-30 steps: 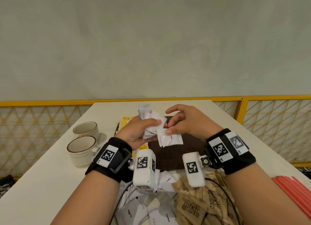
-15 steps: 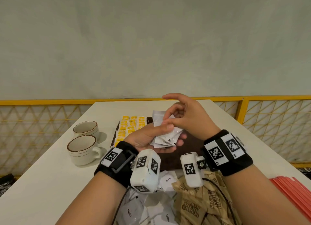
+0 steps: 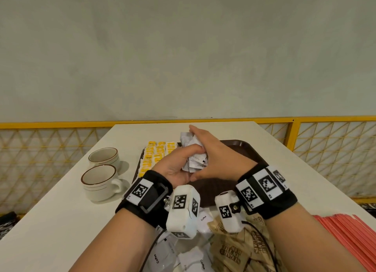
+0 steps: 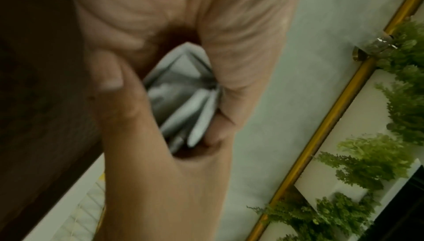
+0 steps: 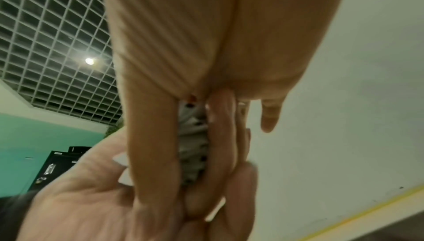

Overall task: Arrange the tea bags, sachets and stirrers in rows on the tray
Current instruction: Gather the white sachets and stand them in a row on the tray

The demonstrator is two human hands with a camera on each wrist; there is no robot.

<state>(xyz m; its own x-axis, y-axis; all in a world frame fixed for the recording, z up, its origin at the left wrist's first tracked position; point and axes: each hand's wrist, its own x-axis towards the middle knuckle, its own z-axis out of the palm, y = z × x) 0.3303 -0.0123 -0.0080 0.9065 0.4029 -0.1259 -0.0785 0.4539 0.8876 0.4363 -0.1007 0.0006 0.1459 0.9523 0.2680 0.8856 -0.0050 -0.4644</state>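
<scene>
- Change — half a second ago the left hand [image 3: 179, 165] lay palm-up with the white sachets [image 3: 194, 161] fanned on it and the right hand [image 3: 213, 155] picking at them from above; now the two hands press together, squaring the sachets into one stack.
- Meaning — judged from this, the stack is being evened before it is laid out; no white sachet lies on the tray [image 3: 240, 149] yet.
- Left-hand fingers — curled round the stack, thumb across its near side; the left wrist view shows the sachet edges [image 4: 190, 103] wedged in the palm.
- Right-hand fingers [image 5: 151, 136] — nearly straight, clamping the stack from the side; the little finger stands free.
- Position — the stack is held above the tray's middle, beside the rows of yellow tea bags [image 3: 156, 153] at its left end.
- Remaining stock — loose coffee sachets [image 3: 195, 259], brown sugar sachets [image 3: 234, 249] and red stirrers [image 3: 350, 231] wait on the table nearby.
</scene>
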